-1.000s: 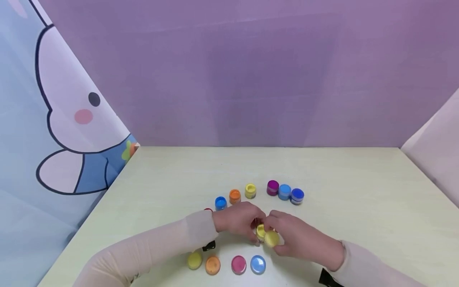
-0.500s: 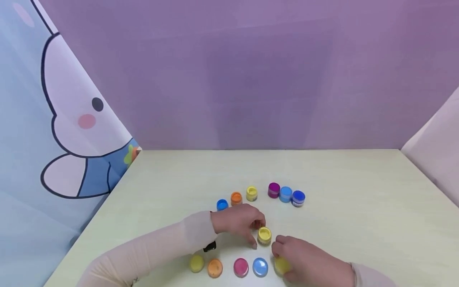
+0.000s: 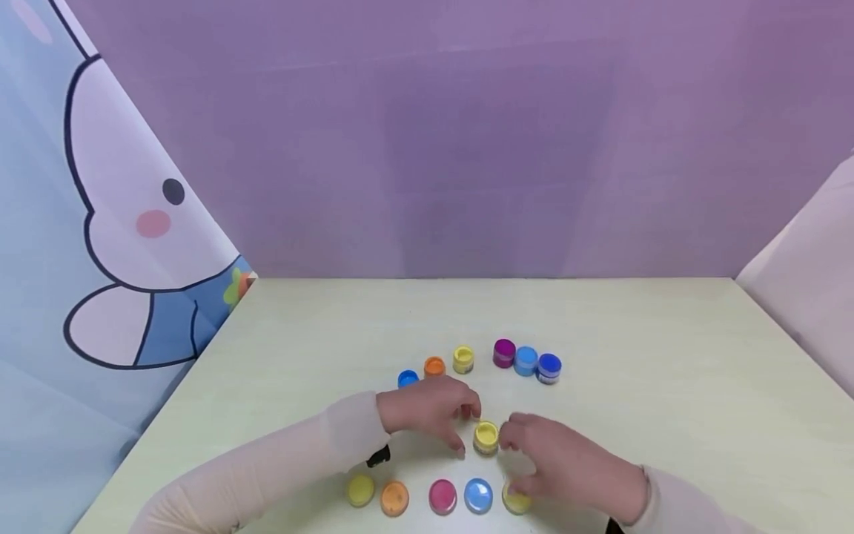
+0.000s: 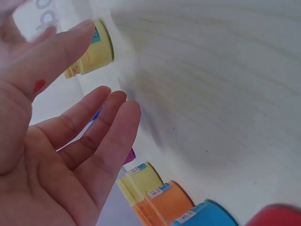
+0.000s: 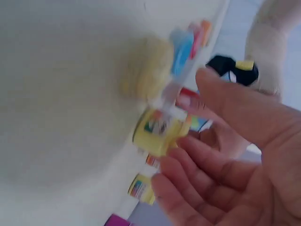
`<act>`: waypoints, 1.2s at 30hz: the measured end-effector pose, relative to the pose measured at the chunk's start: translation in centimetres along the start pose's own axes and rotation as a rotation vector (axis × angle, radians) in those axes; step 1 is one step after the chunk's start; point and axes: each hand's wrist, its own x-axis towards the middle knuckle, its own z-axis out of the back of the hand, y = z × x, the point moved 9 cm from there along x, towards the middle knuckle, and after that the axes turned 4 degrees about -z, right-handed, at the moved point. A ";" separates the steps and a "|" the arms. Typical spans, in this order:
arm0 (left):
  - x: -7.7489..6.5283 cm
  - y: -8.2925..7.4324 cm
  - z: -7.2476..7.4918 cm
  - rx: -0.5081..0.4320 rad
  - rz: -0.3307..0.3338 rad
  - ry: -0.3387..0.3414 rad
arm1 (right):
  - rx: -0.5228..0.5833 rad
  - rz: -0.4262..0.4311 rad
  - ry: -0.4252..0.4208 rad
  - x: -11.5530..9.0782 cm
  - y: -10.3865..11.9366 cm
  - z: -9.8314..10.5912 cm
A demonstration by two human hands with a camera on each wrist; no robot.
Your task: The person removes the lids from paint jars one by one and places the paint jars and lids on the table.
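An uncapped yellow paint pot (image 3: 486, 437) stands upright on the table between my two hands. My left hand (image 3: 427, 409) is just left of it, thumb and fingers spread apart with nothing between them. In the left wrist view, that thumb overlaps the yellow pot (image 4: 99, 52) from the camera's side; contact cannot be told. On the pot's right is my right hand (image 3: 567, 456), its fingers loosely bent and holding nothing. A yellow lid (image 3: 517, 500) lies flat under the right thumb. The right wrist view shows this lid (image 5: 149, 68) blurred, apart from the palm.
Several lids lie in a front row, among them a pink lid (image 3: 443, 497) and a light blue lid (image 3: 478, 495). Behind the hands stand open pots, including orange (image 3: 434, 366) and yellow (image 3: 463, 359). A purple pot (image 3: 504, 353) and two blue pots stand at back right.
The right hand carried the yellow lid off the pot, set it at the right end of the lid row, and moved back toward the pot. The left hand has drawn slightly left, away from the pot.
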 end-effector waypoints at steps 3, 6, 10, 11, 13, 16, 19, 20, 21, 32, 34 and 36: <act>0.0 0.1 0.1 -0.017 0.004 -0.004 | 0.010 0.034 -0.094 0.8 -0.1 1.3; 0.0 0.1 0.2 -0.015 0.003 -0.007 | 0.009 0.069 -0.145 1.5 -0.1 1.7; 0.1 0.1 0.2 -0.008 0.007 -0.017 | 0.024 0.069 -0.137 2.5 -0.2 1.4; 0.1 0.1 0.3 -0.004 0.007 -0.021 | 0.029 0.067 -0.132 2.7 -0.2 1.3; 0.1 0.1 0.3 -0.020 0.012 -0.026 | 0.045 0.058 -0.122 3.0 -0.2 1.1; 0.1 0.1 0.4 -0.038 0.017 -0.032 | 0.045 0.055 -0.104 3.4 -0.1 0.8; 0.1 0.0 0.4 -0.052 0.028 -0.035 | 0.048 0.044 -0.083 3.7 0.1 0.4; 0.1 0.0 0.4 -0.051 0.032 -0.036 | 0.045 0.042 -0.083 3.7 0.1 0.3; 0.1 0.0 0.4 -0.051 0.038 -0.037 | 0.043 0.043 -0.085 3.8 0.2 0.3; 0.7 -0.3 0.1 -0.048 0.048 -0.037 | 0.027 -0.004 -0.106 2.7 -1.3 1.0; 0.7 -0.4 0.2 -0.035 0.044 -0.034 | 0.033 -0.024 -0.121 2.3 -2.0 1.6; 0.8 -0.6 0.2 -0.027 0.038 -0.032 | 0.044 -0.054 -0.130 1.7 -2.8 2.1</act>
